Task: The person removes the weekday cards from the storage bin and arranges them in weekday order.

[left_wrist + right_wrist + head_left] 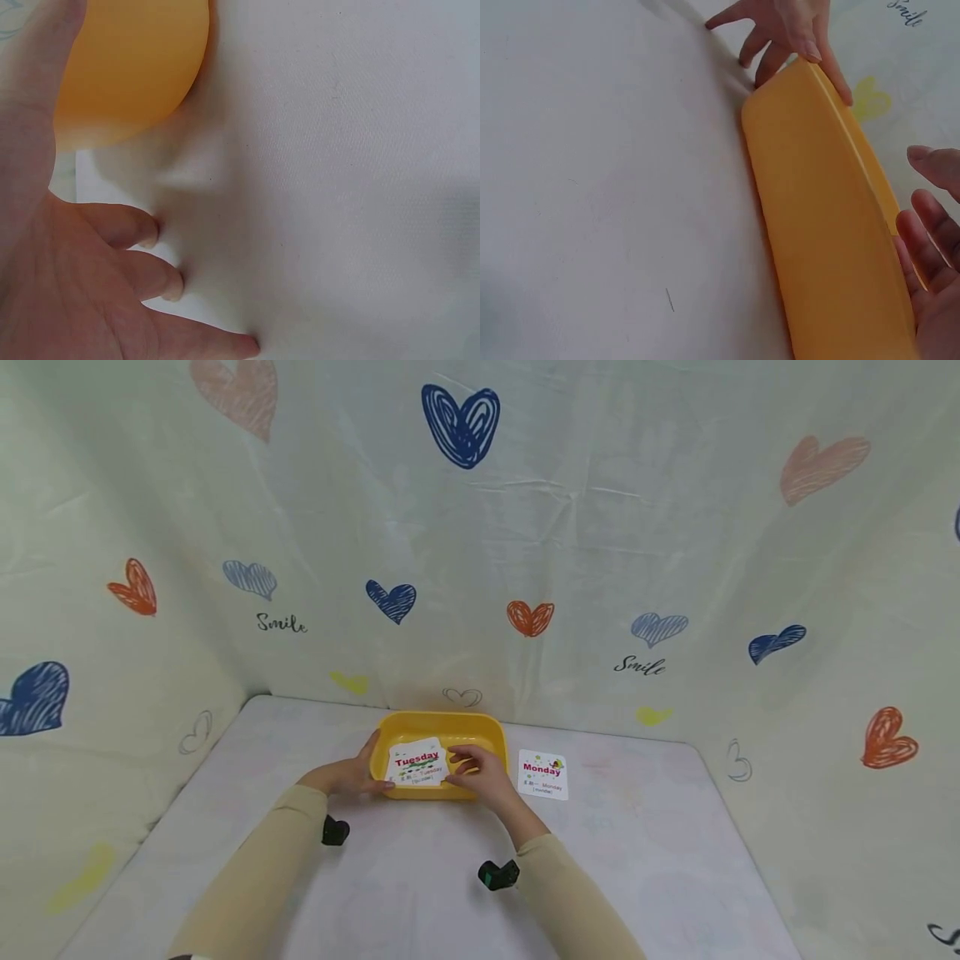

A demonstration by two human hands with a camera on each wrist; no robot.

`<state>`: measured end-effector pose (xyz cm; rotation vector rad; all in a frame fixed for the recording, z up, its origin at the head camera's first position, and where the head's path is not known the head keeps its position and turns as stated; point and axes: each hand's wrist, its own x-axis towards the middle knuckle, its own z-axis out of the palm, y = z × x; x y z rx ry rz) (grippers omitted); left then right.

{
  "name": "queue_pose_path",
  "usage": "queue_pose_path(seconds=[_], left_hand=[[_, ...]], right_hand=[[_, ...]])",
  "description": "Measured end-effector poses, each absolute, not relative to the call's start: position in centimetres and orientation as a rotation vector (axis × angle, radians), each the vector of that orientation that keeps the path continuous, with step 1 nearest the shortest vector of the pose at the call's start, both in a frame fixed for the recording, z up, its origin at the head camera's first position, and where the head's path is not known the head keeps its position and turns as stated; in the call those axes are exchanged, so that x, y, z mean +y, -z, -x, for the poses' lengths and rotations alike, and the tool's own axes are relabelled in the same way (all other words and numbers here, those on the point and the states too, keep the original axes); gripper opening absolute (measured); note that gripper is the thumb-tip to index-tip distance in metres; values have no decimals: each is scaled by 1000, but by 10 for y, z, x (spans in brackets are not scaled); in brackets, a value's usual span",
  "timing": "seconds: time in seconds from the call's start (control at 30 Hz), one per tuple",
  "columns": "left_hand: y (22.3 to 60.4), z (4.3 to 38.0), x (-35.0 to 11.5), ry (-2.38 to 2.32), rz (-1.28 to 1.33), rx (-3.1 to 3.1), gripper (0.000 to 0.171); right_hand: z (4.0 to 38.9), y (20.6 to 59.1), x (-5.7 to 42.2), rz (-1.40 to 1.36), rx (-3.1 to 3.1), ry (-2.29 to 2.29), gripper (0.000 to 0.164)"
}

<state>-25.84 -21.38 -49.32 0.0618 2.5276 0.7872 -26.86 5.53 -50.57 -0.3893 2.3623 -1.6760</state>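
A yellow plastic tray (pixel 480 720) stands near the table's back edge. In it lies a white card (pixel 417 763) printed "Tuesday", with another card edge showing at its left. My left hand (pixel 349 774) holds the tray's left end between thumb and index finger. The other left fingers (pixel 154 277) spread down to the table. Over the tray's right part is my right hand (pixel 483 774), its fingertips beside the Tuesday card's right edge. Nothing shows between the right fingers (pixel 922 244) in the right wrist view. A white "Monday" card (pixel 543 774) lies flat right of the tray.
The table (pixel 420 893) has a white cover. Behind it and at both sides hangs a pale curtain (pixel 570 527) with printed hearts. Small black devices (pixel 498 875) sit at both wrists.
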Motion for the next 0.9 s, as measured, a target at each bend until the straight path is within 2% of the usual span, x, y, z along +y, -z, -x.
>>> queue_pose_path(seconds=[0.17,0.9], left_hand=[[492,258,-214,-792,-55,2526,121],[493,258,-215,-815,-92,2516,117]], right_hand=[[275,506,45,431,2378,1635,45],[309,512,34,304,2280,1395,53]])
